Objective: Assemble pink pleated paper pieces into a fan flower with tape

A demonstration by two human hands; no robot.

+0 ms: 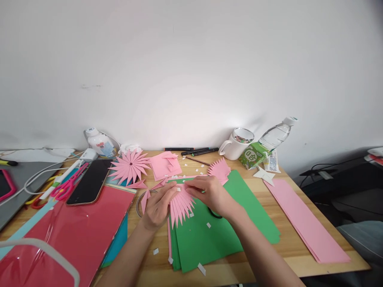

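Note:
Both of my hands meet over a stack of green paper sheets [227, 235] on the wooden table. My left hand [158, 207] is closed on the left edge of a pink fan of pointed paper petals [181, 205]. My right hand [209, 193] pinches the top of the same fan from the right. A finished pink spiky paper flower [129, 166] lies behind my left hand. Another pink petal fan [220, 169] rests on the green paper behind my right hand. Loose pink petals [145, 193] lie beside my left hand.
Left: red plastic folder [74, 235], black phone [89, 181], pink scissors [67, 185], cables, a small bottle [100, 143]. Behind: pink paper squares [164, 164], pens [197, 151], white mug [236, 143], green carton [254, 154], water bottle [277, 133]. Right: long pink strips [305, 219]. White scraps dot the table.

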